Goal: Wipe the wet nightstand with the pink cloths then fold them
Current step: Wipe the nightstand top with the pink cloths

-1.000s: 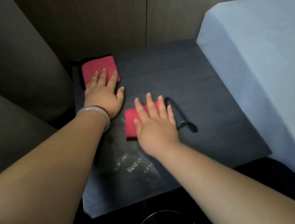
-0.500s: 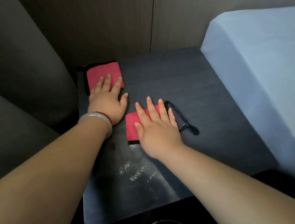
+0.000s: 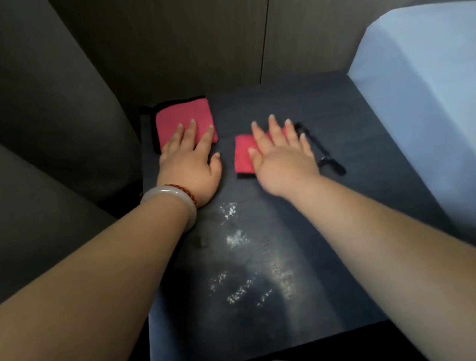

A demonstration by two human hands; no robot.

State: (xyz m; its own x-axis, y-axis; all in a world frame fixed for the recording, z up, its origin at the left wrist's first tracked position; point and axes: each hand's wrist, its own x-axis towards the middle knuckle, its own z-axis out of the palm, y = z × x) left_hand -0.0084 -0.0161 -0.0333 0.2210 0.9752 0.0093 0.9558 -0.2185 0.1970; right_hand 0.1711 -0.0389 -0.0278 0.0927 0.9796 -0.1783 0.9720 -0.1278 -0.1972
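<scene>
Two folded pink cloths with black edging lie on the dark nightstand (image 3: pixel 355 131). The larger pink cloth (image 3: pixel 179 115) sits at the back left corner, and my left hand (image 3: pixel 191 161) rests flat on its near part, fingers straight. The smaller pink cloth (image 3: pixel 243 154) lies near the middle, and my right hand (image 3: pixel 281 154) lies flat over its right half with fingers spread. Water droplets (image 3: pixel 235 237) glisten on the nightstand surface nearer to me, between my forearms.
A black loop strap (image 3: pixel 321 151) trails from the smaller cloth to the right. A light blue bed (image 3: pixel 430 102) borders the nightstand on the right. A dark upholstered seat (image 3: pixel 28 139) stands on the left, and a wood wall panel behind.
Both hands stay flat on the cloths. The right hand has shifted slightly toward the back on the smaller cloth, and the view has tilted down, showing more wet surface.
</scene>
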